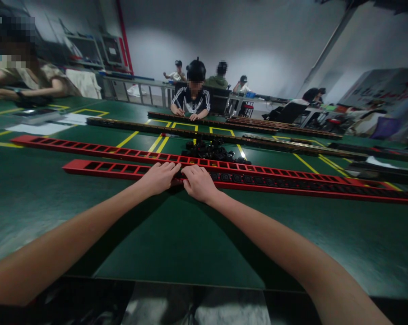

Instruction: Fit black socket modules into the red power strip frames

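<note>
My left hand (160,178) and my right hand (200,183) are close together on the nearer red slotted rail (77,167), fingers curled over it. Black square pieces (237,178) fill its slots to the right of my right hand. On the left, its slots look open. Whether a small black piece lies between my fingertips is hidden. Just behind runs a second red slotted rail (51,144), its slots showing no black pieces. Beyond that rail, a heap of loose black parts (210,150) lies on the table.
The green table (197,243) has yellow tape lines. Long dark rails (139,128) lie across it farther back, with white paper (43,129) at the left. A co-worker (192,97) sits opposite, and another person (38,81) is at the left.
</note>
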Demonstrator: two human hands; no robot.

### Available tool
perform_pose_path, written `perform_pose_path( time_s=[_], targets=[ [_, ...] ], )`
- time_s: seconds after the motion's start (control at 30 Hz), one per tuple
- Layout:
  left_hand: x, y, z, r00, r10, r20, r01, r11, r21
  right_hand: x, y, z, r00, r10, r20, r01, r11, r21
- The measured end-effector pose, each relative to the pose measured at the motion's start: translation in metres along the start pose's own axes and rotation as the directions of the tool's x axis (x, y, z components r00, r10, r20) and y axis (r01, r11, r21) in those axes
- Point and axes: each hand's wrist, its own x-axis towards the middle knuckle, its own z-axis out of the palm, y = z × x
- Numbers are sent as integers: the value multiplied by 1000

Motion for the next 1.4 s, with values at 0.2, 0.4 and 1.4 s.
perform_pose_path(
  time_s=[0.2, 0.4, 1.4],
  targets=[
    [0, 0, -2, 1000, -15, 3, 15, 1000, -4, 2, -1, 1, 1000, 1, -5, -1, 1000, -4],
    [1, -2, -2, 1000, -9, 14, 9, 1000, -10, 1, -2, 0, 1000, 2, 9, -2, 999, -43],
    [6, -11, 1, 1000, 17, 14, -16, 997, -74, 1, -2, -2, 1000, 0, 14, 0, 1000, -7]
  ],
)
